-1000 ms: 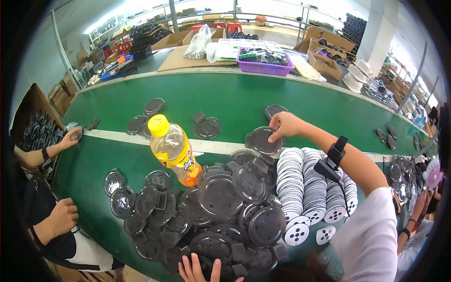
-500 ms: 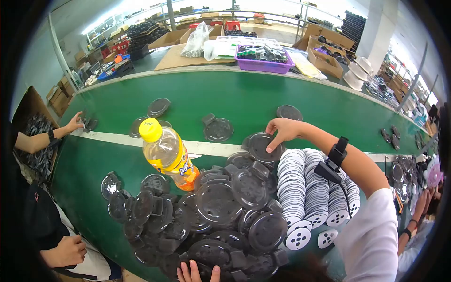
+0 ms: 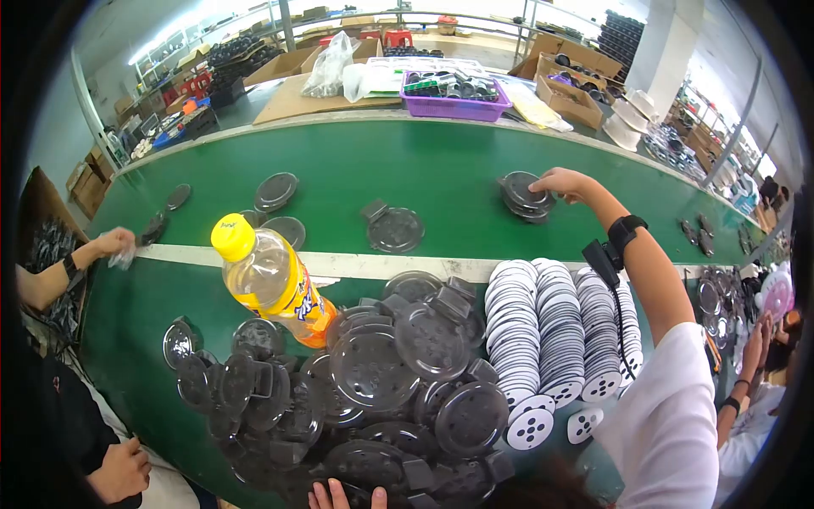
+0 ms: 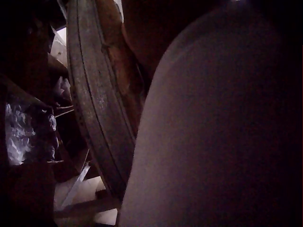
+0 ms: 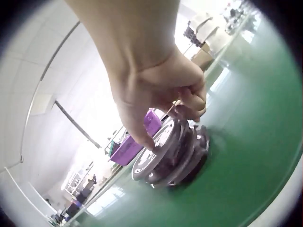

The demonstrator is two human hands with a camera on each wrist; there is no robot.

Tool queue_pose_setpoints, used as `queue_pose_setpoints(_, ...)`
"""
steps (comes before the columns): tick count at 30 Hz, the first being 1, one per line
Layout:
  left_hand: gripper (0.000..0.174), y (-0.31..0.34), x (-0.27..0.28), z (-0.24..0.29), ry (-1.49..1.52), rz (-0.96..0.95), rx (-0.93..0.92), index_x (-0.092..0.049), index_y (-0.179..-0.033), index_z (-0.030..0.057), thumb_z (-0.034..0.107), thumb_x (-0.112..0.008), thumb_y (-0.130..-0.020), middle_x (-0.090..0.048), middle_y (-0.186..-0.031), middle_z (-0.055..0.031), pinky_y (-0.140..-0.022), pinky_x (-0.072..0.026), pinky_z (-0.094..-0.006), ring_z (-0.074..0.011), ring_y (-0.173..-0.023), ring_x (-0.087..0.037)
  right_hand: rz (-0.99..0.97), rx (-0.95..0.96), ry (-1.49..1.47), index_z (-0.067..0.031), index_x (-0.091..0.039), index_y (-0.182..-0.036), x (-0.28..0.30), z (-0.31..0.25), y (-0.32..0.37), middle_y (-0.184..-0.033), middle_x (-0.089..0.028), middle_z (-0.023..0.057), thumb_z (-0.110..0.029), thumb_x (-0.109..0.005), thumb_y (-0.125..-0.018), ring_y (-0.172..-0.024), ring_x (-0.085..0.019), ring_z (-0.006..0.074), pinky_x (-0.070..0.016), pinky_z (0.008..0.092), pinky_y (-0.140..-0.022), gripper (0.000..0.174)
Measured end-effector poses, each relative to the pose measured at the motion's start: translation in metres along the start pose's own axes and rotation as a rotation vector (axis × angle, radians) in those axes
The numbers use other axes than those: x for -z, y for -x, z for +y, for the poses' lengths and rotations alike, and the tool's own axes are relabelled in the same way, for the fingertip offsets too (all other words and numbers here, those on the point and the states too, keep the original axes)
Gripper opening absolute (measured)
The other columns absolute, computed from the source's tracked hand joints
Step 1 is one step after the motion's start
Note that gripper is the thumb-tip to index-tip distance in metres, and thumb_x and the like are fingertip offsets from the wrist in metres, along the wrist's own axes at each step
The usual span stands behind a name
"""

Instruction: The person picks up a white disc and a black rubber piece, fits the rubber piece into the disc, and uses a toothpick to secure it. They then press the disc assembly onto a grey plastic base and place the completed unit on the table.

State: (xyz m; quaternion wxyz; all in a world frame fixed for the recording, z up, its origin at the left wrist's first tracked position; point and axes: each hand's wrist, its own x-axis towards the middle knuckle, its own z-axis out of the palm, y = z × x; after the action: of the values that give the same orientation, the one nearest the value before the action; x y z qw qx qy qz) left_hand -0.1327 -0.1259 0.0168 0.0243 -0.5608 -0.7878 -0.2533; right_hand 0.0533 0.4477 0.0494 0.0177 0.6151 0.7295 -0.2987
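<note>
Head view bright, fisheye-curved, black-cornered; left wrist view murky and grainy; right wrist view glare-washed, soft.

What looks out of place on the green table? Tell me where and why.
The yellow-capped drink bottle, standing beside the heap of dark plastic discs: it's a drink among work parts. I see nothing spilled.

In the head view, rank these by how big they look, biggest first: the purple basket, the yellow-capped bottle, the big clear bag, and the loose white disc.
1. Bottle
2. Purple basket
3. Clear bag
4. White disc

The bottle and disc are nearer the camera, so true sizes may differ.
</note>
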Motion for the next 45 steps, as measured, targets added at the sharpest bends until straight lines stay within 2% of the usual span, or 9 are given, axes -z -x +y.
queue_pose_setpoints(8, 0.071, 0.000, 0.002, -0.001, 0.000, -0.010, 0.012, -0.045, -0.129, 0.0162, 0.050, -0.067, -0.070, -0.028, -0.138, -0.0274, -0.096, -0.0222, -0.0637, -0.0492, -0.125, -0.027, -0.097, -0.086, -0.191, -0.0028, -0.059, -0.070, -0.007, 0.007, 0.012, -0.056, -0.038, 0.0010, -0.043, -0.079, -0.055, -0.044, -0.034, 0.0111, -0.0226, 0.0261, -0.038, 0.048)
queue_pose_setpoints(14, 0.072, -0.002, 0.002, -0.004, 0.009, 0.016, 0.023, -0.046, -0.128, 0.0177, 0.048, -0.070, -0.067, -0.030, -0.137, -0.0270, -0.097, -0.0227, -0.0623, -0.0486, -0.124, -0.029, -0.050, 0.274, 0.059, 0.0026, -0.063, -0.080, -0.011, -0.015, 0.060, -0.062, -0.051, 0.0026, -0.041, -0.081, -0.054, -0.050, -0.044, 0.0116, -0.0271, 0.0267, -0.041, 0.053)
queue_pose_setpoints(19, 0.075, 0.003, 0.003, -0.005, 0.076, 0.040, 0.051, -0.047, -0.128, 0.0204, 0.048, -0.074, -0.063, -0.025, -0.139, -0.0284, -0.097, -0.0198, -0.0647, -0.0500, -0.126, -0.024, -0.323, 0.471, -0.552, 0.0071, -0.060, -0.102, -0.031, -0.071, 0.134, -0.087, -0.064, 0.0085, -0.040, -0.080, -0.057, -0.073, -0.060, 0.0147, -0.0477, 0.0258, -0.064, 0.068)
queue_pose_setpoints(23, 0.081, 0.007, 0.004, -0.004, 0.060, 0.103, 0.126, -0.044, -0.131, 0.0235, 0.054, -0.073, -0.061, -0.019, -0.140, -0.0314, -0.097, -0.0151, -0.0672, -0.0526, -0.127, -0.018, -0.571, 0.592, -0.485, 0.0082, -0.058, -0.105, -0.081, -0.153, 0.218, -0.093, -0.064, 0.0115, -0.037, -0.079, -0.062, -0.081, -0.060, 0.0147, -0.0477, 0.0255, -0.076, 0.066)
queue_pose_setpoints(27, 0.083, 0.008, 0.006, -0.006, 0.040, 0.187, 0.182, -0.040, -0.134, 0.0210, 0.057, -0.069, -0.065, -0.015, -0.142, -0.0324, -0.098, -0.0138, -0.0668, -0.0535, -0.128, -0.015, -0.901, 0.300, -0.662, 0.0034, -0.060, -0.100, -0.146, -0.196, 0.267, -0.080, -0.061, 0.0032, -0.059, -0.064, -0.071, -0.059, -0.053, 0.0079, -0.0307, 0.0170, -0.044, 0.069)
queue_pose_setpoints(28, 0.082, 0.007, 0.006, -0.005, 0.045, 0.213, 0.211, -0.039, -0.134, 0.0197, 0.057, -0.067, -0.066, -0.014, -0.142, -0.0325, -0.098, -0.0135, -0.0667, -0.0536, -0.128, -0.014, -0.981, 0.214, -0.786, -0.0002, -0.059, -0.098, -0.153, -0.209, 0.281, -0.084, -0.063, 0.0012, -0.042, -0.062, -0.082, -0.071, -0.057, 0.0059, -0.0448, 0.0195, -0.054, 0.045)
queue_pose_setpoints(33, 0.082, 0.004, 0.008, -0.005, 0.054, 0.202, 0.246, -0.038, -0.135, 0.0170, 0.056, -0.066, -0.068, -0.013, -0.143, -0.0316, -0.098, -0.0134, -0.0664, -0.0540, -0.128, -0.013, -0.810, 0.149, -0.935, -0.0096, -0.052, -0.101, -0.180, -0.245, 0.295, -0.089, -0.056, 0.0000, -0.041, -0.060, -0.084, -0.053, -0.031, 0.0017, -0.0240, 0.0165, -0.042, 0.037)
queue_pose_setpoints(40, 0.079, 0.004, 0.008, -0.005, 0.055, 0.182, 0.248, -0.038, -0.134, 0.0150, 0.053, -0.065, -0.070, -0.015, -0.142, -0.0308, -0.098, -0.0135, -0.0663, -0.0536, -0.128, -0.014, -0.913, 0.178, -0.726, -0.0047, -0.049, -0.110, -0.157, -0.222, 0.290, -0.101, -0.052, 0.0024, -0.026, -0.058, -0.086, -0.051, -0.028, 0.0008, -0.0198, 0.0170, -0.041, 0.034)
queue_pose_setpoints(45, 0.076, 0.004, 0.005, -0.008, 0.072, 0.174, 0.222, -0.038, -0.133, 0.0131, 0.051, -0.063, -0.072, -0.018, -0.142, -0.0311, -0.098, -0.0133, -0.0661, -0.0540, -0.127, -0.016, -0.771, 0.388, -0.513, -0.0053, -0.064, -0.100, -0.116, -0.197, 0.264, -0.064, -0.050, -0.0067, -0.025, -0.057, -0.087, -0.051, -0.035, 0.0005, -0.0221, 0.0172, -0.042, 0.025)
